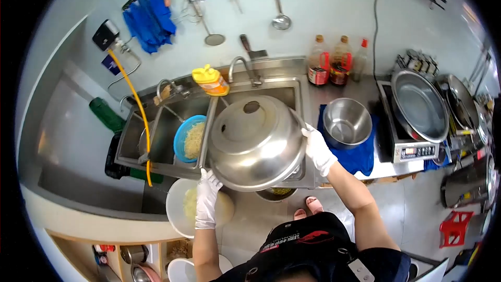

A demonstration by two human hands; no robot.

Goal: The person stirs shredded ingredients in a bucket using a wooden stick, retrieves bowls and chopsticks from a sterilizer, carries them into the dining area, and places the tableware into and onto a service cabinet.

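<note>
A large stainless steel basin (245, 146) is tilted over the right sink compartment, its rounded underside facing me. My left hand (207, 196), in a white glove, is closed on its lower left rim. On the right side, my right hand (318, 149), also gloved, grips the rim; the fingertips are partly hidden behind it. Just left of the basin, a blue colander (180, 138) holds pale shreds (194, 141) in the neighbouring sink compartment. Below my left hand stands a white bucket (175, 206) with pale contents.
A steel pot (347, 122) sits on a blue cloth (360, 159) on the right counter. Bottles (340, 62) line the wall. Beyond is an induction cooker (415, 151) with a metal basin (420, 105). A yellow hose (136, 96) hangs at left. A yellow jug (211, 80) stands behind the sink.
</note>
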